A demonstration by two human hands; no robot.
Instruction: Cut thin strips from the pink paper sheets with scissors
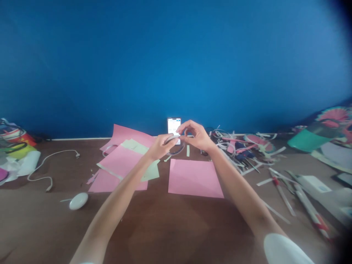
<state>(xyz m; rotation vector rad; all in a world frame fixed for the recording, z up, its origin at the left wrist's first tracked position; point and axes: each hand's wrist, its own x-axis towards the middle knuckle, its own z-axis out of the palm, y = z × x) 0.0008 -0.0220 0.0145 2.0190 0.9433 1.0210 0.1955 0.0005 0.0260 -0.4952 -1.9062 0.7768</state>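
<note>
- Left hand (161, 146): fingers curled shut, pinching the near-left side of a thin grey ring (178, 151).
- Right hand (196, 136): thumb and fingertips pinched together on the ring's top right edge; the other fingers are loosely bent.
- Ring: held between both hands, lifted just off the floor (154, 227). It's blurry, so the material is unclear.
- Phone (174, 125): directly behind the hands, upright against the blue wall (176, 55), screen lit. The fingers cover its lower edge.
- Pink sheet (194, 178): flat on the floor, just nearer than the hands, between the two forearms.
- Pink stack (121, 161): under and left of the left forearm, mixed with green sheets (137, 146).
- Green strip (188, 150): small, on the floor just below the right hand.
- Cable (44, 161): white, well left of the left hand.
- Puck (78, 201): white and round, left of the left forearm.
- Scraps (247, 150): pile of paper strips right of the right hand.
- Bucket (305, 141): teal, far right.
</note>
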